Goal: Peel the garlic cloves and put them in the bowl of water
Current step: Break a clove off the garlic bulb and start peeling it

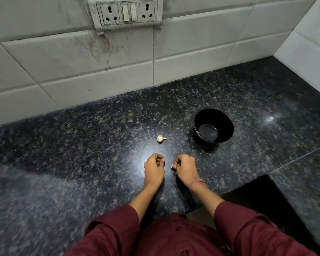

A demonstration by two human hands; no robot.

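A small whole garlic bulb (160, 138) lies on the dark granite counter, just beyond my hands. A black bowl (227, 124) with a little water in its bottom stands to the right of it. My left hand (153, 168) is curled, with something small pinched at its fingertips; what it is cannot be told. My right hand (185, 168) is closed on a small pale garlic piece (171, 166) that sticks out at its fingertips. Both hands hover close together over the counter, a short gap between them.
The speckled granite counter (81, 154) runs to a white tiled wall (100, 67) at the back and right. A socket and switch plate (127, 12) sits on the wall above. A dark opening (262, 198) lies at the counter's front right.
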